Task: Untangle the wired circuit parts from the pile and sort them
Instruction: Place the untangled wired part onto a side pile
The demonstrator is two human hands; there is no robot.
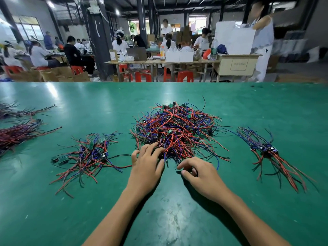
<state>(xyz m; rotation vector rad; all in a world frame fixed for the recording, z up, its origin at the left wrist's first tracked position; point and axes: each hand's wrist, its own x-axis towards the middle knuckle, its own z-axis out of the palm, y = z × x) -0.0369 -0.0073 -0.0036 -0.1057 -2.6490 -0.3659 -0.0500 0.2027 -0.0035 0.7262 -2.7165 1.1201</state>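
Central tangled pile of red, blue and black wired circuit parts (174, 130): lies mid green matted table (71, 219). Left hand (146, 167), fingers spread, is pressed on its near edge, seemingly as anchor. Right hand (200, 173), thumb and forefinger nearly pinched; held contents cannot be told. Smaller sorted bundles (87, 153) are kept apart at both sides.

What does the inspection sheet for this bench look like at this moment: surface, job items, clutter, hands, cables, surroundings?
Surface: green mat, scuffed and glossy, otherwise bare near the person.
Job's things: big tangled pile of red, blue and black wired boards at centre; looser left group; aligned right group; two bundles at the far left edge.
Clutter: nothing seen on the mat beyond the parts.
Hands: left hand has its fingers spread into the pile's near edge; right hand is curled just in front of the pile, grip unclear.
Cables: loose wire ends trail from every group; none cross between the right group and the pile.
Surroundings: workshop with seated workers, benches, red stools.
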